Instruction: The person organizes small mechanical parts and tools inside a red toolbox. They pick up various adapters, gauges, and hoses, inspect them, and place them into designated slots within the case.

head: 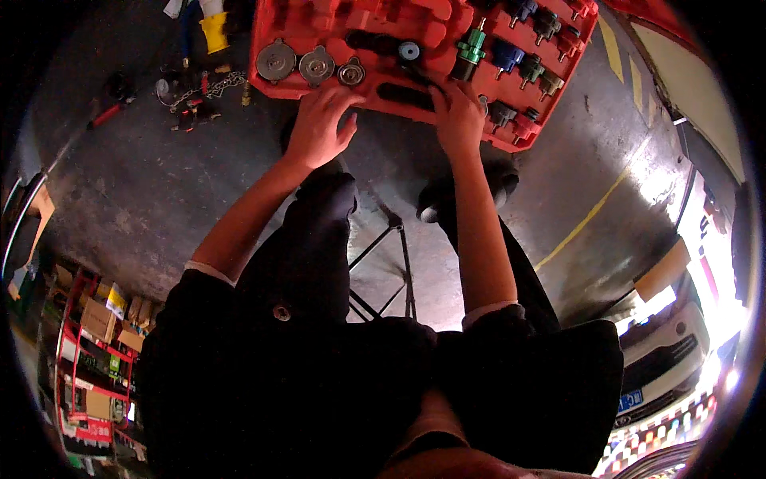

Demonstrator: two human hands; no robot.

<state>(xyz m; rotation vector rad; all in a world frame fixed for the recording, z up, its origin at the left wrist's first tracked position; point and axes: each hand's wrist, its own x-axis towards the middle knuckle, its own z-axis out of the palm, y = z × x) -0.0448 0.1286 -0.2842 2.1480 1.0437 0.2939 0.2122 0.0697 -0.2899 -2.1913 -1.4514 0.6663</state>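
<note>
A red moulded plastic case [371, 99] with fitted recesses lies before me on the floor. My left hand [323, 126] rests at its near edge, fingers apart, just below three round metal radiator caps, one of them a small cap [351, 72]. My right hand [459, 117] is on the near part of the case, fingers curled by a dark slender part; whether it grips that part cannot be made out. A green adapter with a brass stem [471, 47] stands above my right hand. Blue adapters [507, 55] and dark adapters [532, 69] fill the right side of the case.
Left of the case, metal fittings with a chain [206, 90] and a yellow item [214, 33] lie on the concrete floor [149, 197]. A red-handled tool [106, 115] lies farther left. A thin black metal frame [395, 227] shows between my legs. A red shelf rack [96, 389] holds boxes.
</note>
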